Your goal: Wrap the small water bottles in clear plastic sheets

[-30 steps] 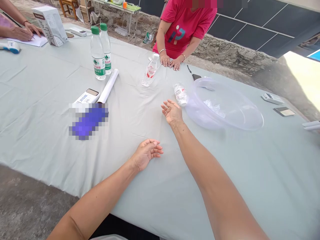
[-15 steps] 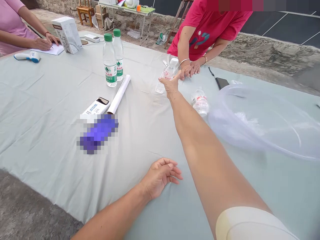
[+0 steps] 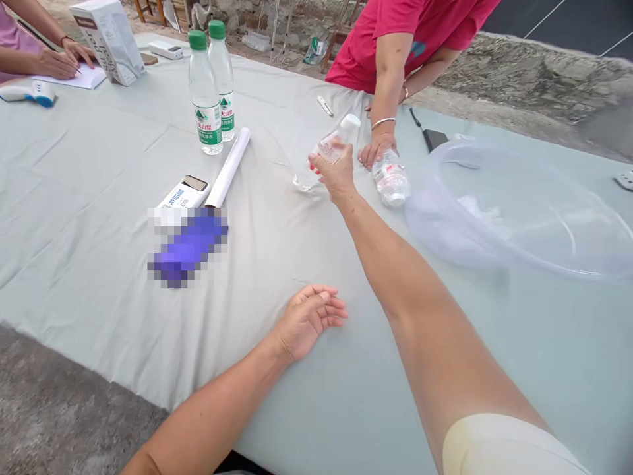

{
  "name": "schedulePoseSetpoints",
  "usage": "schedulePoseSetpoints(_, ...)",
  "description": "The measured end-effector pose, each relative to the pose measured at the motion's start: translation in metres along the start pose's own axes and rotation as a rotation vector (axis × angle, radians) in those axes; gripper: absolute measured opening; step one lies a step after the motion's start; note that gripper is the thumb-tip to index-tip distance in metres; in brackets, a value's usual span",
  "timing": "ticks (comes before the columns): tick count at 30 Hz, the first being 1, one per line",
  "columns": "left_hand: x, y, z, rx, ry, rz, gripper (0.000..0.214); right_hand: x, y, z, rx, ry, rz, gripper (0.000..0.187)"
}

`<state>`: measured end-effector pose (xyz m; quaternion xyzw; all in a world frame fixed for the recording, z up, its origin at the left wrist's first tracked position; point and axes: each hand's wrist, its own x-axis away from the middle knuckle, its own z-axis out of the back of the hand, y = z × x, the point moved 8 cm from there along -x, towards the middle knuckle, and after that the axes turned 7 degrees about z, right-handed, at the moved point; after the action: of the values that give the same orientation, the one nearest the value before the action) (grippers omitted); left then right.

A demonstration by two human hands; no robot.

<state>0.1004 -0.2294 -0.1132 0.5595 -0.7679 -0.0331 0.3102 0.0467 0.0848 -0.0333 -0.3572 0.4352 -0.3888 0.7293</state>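
Out over the table, my right hand (image 3: 337, 173) is wrapped round a clear plastic bottle (image 3: 321, 148) with a white cap. This bottle leans, its cap toward the upper right and its base low on the left. My left hand (image 3: 310, 322) rests on the tablecloth near me, holding nothing, its fingers loosely bent and apart. To the right of the held bottle, a second clear bottle (image 3: 390, 177) lies on its side with its white cap toward me. A co-worker's hand (image 3: 378, 148) touches its far end.
Two green-capped water bottles (image 3: 205, 109) stand at left beside a white paper roll (image 3: 230, 165). Closer lie a white box-like item (image 3: 185, 194) and a blurred blue object (image 3: 190, 247). Clear coiled tubing (image 3: 445, 231) covers the right side. Another person writes on paper (image 3: 82, 76) at far left.
The bottle at my right hand has gone from nearly upright to leaning, with my fingers closed round it. A co-worker's hand has moved onto the lying bottle. My left hand stays on the table.
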Motion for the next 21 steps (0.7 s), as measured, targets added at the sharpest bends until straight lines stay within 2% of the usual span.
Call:
schedulePoseSetpoints(2,0.003,0.011,0.003,-0.016,0.052,-0.122,0.039,0.044,-0.009,0.015,-0.114,-0.001,-0.095,0.056)
schedulePoseSetpoints(4,0.01,0.029,0.011,-0.092,0.169,-0.312,0.034,0.089,-0.025,0.03,-0.146,-0.049,-0.092,0.058)
schedulePoseSetpoints(6,0.023,0.048,0.017,-0.268,0.341,-0.527,0.03,0.134,-0.042,0.044,-0.109,-0.09,-0.054,0.057)
schedulePoseSetpoints(8,0.034,0.061,0.015,-0.539,0.481,-0.691,0.038,0.178,-0.057,0.055,-0.068,-0.122,-0.054,0.057)
schedulePoseSetpoints(10,0.037,0.063,0.004,-0.82,0.484,-0.772,0.061,0.218,-0.068,0.06,-0.079,-0.161,-0.104,0.058)
schedulePoseSetpoints(13,0.032,0.048,-0.01,-1.066,0.354,-0.763,0.084,0.265,-0.08,0.062,-0.13,-0.228,-0.207,0.061)
schedulePoseSetpoints(16,0.029,0.036,-0.01,-1.113,0.311,-0.702,0.077,0.291,-0.09,0.063,-0.23,-0.351,-0.209,0.068)
schedulePoseSetpoints(18,0.03,0.036,-0.012,-1.125,0.31,-0.72,0.065,0.294,-0.09,0.073,-0.239,-0.426,-0.166,0.064)
schedulePoseSetpoints(19,0.031,0.037,-0.013,-1.131,0.315,-0.74,0.061,0.289,-0.085,0.086,-0.186,-0.403,-0.147,0.058)
schedulePoseSetpoints(21,0.033,0.041,-0.013,-1.135,0.344,-0.752,0.058,0.271,-0.072,0.127,0.039,-0.216,-0.105,0.042)
